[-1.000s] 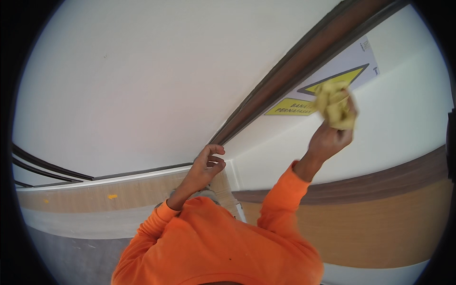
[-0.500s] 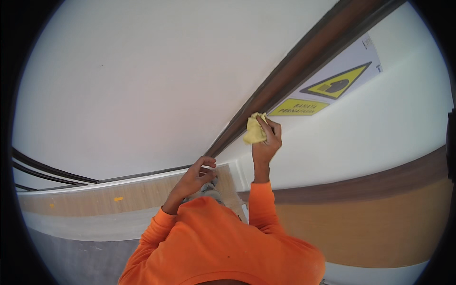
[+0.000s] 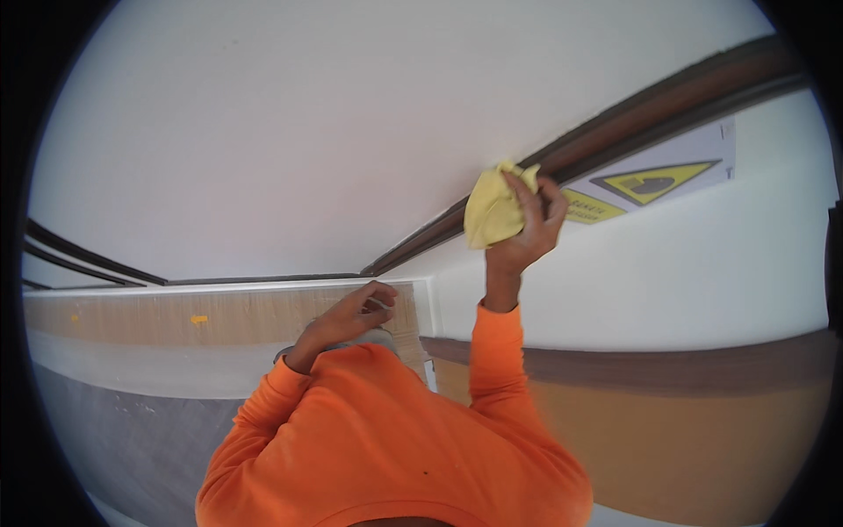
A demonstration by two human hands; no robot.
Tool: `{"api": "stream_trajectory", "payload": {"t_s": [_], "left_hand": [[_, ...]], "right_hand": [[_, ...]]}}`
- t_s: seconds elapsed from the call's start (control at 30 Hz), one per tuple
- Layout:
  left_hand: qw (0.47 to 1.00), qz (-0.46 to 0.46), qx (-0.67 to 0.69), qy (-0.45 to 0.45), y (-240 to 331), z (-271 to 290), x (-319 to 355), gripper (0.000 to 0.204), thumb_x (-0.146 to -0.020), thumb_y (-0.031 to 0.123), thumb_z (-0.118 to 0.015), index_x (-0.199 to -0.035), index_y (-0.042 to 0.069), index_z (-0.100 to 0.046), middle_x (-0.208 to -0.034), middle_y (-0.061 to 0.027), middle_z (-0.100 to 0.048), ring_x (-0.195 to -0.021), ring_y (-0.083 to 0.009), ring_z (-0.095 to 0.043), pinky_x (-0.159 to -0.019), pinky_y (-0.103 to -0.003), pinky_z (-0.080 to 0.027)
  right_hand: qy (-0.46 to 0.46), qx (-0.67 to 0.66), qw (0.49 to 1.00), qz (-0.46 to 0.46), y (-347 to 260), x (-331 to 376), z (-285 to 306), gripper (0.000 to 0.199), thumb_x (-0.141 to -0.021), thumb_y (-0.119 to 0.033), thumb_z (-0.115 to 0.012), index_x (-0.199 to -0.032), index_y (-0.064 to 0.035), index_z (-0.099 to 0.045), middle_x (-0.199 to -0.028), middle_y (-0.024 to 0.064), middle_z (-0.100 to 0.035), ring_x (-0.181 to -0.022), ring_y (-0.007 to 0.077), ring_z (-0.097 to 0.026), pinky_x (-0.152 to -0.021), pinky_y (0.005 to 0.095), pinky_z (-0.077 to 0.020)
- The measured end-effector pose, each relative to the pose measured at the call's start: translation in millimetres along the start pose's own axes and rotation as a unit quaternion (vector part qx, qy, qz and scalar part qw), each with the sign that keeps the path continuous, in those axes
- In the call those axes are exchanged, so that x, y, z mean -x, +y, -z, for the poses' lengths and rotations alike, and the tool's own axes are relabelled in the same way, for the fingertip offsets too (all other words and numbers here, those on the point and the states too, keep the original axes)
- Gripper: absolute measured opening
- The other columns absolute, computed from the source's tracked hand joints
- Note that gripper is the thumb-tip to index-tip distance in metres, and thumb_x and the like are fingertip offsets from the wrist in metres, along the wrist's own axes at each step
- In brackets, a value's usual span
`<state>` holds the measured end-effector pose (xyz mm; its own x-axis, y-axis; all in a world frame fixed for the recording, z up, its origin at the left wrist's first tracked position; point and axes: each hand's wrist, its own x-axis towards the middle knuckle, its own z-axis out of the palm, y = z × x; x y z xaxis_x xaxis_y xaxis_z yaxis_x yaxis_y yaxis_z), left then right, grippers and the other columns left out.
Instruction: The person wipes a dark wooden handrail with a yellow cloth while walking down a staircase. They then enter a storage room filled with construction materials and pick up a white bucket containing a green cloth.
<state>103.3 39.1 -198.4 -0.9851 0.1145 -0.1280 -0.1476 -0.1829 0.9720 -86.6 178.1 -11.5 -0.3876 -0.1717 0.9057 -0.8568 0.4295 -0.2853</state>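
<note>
Right now, watching remotely through the head camera, I have the yellow cloth (image 3: 493,209) in the grasp of my right hand (image 3: 529,224). Fingers and thumb pinch it along its right side, and the loose part spreads out to the left of the knuckles. From where I sit, the cloth overlaps the dark brown frame (image 3: 667,101), partway along its length, and its upper corner reaches that frame's edge beside the white panel (image 3: 263,140). I can't tell whether it presses on the frame or hangs just in front of it.

My left hand (image 3: 358,314) is released, fingers loosely bent, near the end of the frame that meets the bottom edge of the panel. The cloth is up and to the right of it, well apart. Just beyond my right hand's fingers, on the far side from the cloth, I see a pale sign (image 3: 637,180) with a yellow triangle, along the frame's other edge on the white wall (image 3: 676,263). Both arms wear orange sleeves (image 3: 498,351).
</note>
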Motion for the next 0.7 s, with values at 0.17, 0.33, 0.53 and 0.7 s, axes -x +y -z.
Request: {"api": "stream_trajectory", "payload": {"t_s": [0.17, 0.33, 0.53, 0.7], "left_hand": [[0.995, 0.057, -0.004, 0.082, -15, 35, 26, 0.036, -0.099, 0.016, -0.065, -0.131, 0.005, -0.056, -0.120, -0.0083, -0.063, -0.108, -0.0190, -0.062, -0.091, -0.033, -0.052], [0.986, 0.007, -0.045, 0.158, -36, 59, 25, 0.032, -0.099, 0.015, -0.063, -0.129, 0.005, -0.057, -0.118, -0.0073, -0.063, -0.104, -0.0171, -0.062, -0.092, -0.032, -0.050], [0.988, 0.044, -0.027, 0.145, -9, 58, 15, 0.035, -0.099, 0.019, -0.064, -0.130, 0.005, -0.057, -0.116, -0.0073, -0.064, -0.104, -0.0197, -0.062, -0.093, -0.035, -0.050], [0.990, 0.042, -0.015, 0.134, -23, 57, 20, 0.035, -0.098, 0.017, -0.064, -0.130, 0.006, -0.057, -0.118, -0.0069, -0.063, -0.101, -0.0171, -0.061, -0.092, -0.033, -0.050]], "right_hand": [[-0.024, -0.052, 0.996, -0.075, 15, 29, 6, 0.030, -0.077, -0.006, -0.079, -0.107, -0.0081, -0.080, -0.115, 0.0118, -0.057, -0.108, 0.0264, -0.062, -0.091, 0.0376, -0.0533], [0.038, -0.043, 0.997, -0.055, -21, -36, 7, 0.027, -0.081, -0.002, -0.076, -0.108, -0.0047, -0.079, -0.116, 0.0104, -0.054, -0.112, 0.0252, -0.060, -0.094, 0.0346, -0.0592], [-0.041, -0.063, 0.990, -0.118, 38, 83, -14, 0.030, -0.078, -0.002, -0.078, -0.106, -0.0109, -0.082, -0.121, 0.0102, -0.057, -0.117, 0.0269, -0.060, -0.099, 0.0346, -0.0539], [-0.165, -0.161, 0.954, -0.190, 45, 124, -10, 0.029, -0.080, -0.003, -0.074, -0.108, -0.0054, -0.079, -0.119, 0.0156, -0.062, -0.115, 0.0278, -0.061, -0.097, 0.0363, -0.0514]]}}
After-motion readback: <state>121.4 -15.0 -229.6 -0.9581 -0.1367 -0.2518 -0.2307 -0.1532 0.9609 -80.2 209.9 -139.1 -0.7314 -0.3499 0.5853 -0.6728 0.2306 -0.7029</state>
